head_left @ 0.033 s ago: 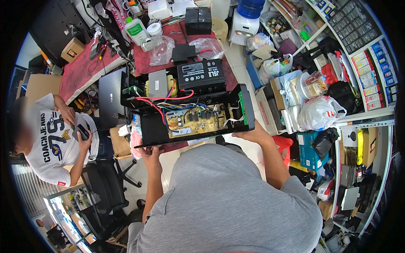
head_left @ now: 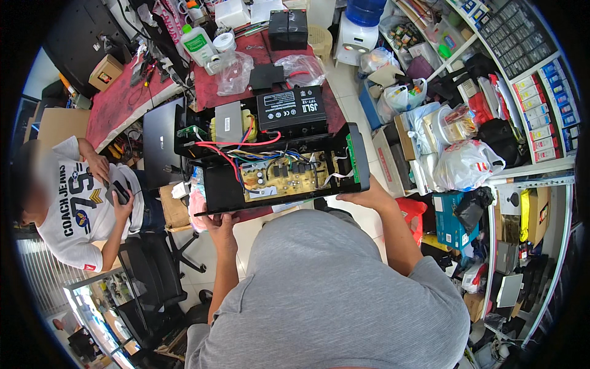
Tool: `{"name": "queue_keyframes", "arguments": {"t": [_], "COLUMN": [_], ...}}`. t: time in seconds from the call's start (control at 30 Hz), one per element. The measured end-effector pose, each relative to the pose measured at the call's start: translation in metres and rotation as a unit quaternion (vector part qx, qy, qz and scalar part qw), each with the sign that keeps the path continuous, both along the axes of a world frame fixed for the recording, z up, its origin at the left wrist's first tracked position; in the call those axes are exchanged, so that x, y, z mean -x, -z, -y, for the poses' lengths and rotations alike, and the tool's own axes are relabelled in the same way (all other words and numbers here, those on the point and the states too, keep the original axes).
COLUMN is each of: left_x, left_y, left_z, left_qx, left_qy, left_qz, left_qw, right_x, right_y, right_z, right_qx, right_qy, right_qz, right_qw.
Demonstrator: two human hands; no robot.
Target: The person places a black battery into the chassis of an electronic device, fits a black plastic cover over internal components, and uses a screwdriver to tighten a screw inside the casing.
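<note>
My two hands hold up an opened black power backup unit [head_left: 219,192] by its near edge. At the near left corner, the fingers of my left hand [head_left: 221,229] are closed on the casing. My right hand [head_left: 370,195] grips the near right corner, its fingers partly hidden underneath. In the far half sit a black battery [head_left: 292,111] and a transformer [head_left: 230,122] with yellow windings. A tan circuit board [head_left: 287,174] lies in the near half. Red, blue and other coloured wires [head_left: 236,143] run between the halves. A green board [head_left: 353,158] stands at the right end.
Beyond the unit, a red-topped workbench [head_left: 252,46] holds a white-and-green bottle [head_left: 196,45], plastic bags [head_left: 235,74] and a black block [head_left: 287,31]. Another person [head_left: 92,197] sits at left, holding a small dark device. Packed shelves [head_left: 522,117] line the right side.
</note>
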State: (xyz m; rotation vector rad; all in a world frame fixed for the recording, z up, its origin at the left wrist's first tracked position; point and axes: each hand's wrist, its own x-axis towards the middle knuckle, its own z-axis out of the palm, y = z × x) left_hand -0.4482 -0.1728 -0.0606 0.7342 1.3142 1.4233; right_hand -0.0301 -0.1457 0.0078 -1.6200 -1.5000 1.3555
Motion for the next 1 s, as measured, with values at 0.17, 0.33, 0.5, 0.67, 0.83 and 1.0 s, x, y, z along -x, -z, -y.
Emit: {"name": "queue_keyframes", "arguments": {"t": [0.17,0.33,0.5,0.67,0.83,1.0], "left_x": [-0.025,-0.074,-0.093,-0.108,-0.108,-0.11], "left_y": [0.022,0.011,0.012,-0.014,-0.019,-0.011], "left_z": [0.005,-0.001,-0.001,-0.008,-0.006,-0.009], "left_qx": [-0.039,-0.055,-0.042,-0.025,-0.012,-0.024], "left_qy": [-0.042,-0.021,-0.037,-0.08,-0.065,-0.087], "left_qz": [0.164,0.23,0.251,0.217,0.172,0.193], "left_qw": [0.985,0.972,0.966,0.973,0.983,0.977], "right_x": [-0.013,-0.024,-0.024,-0.025,-0.024,-0.031], "right_y": [0.016,0.023,0.023,0.047,0.044,0.044], "right_z": [-0.011,-0.031,-0.043,-0.051,-0.054,-0.053], "right_qx": [-0.02,-0.095,-0.081,-0.125,-0.155,-0.171], "right_qy": [-0.052,-0.144,-0.18,-0.224,-0.218,-0.207], "right_qz": [-0.078,-0.074,-0.149,-0.084,-0.077,-0.067], "right_qw": [0.995,0.982,0.969,0.963,0.96,0.961]}}
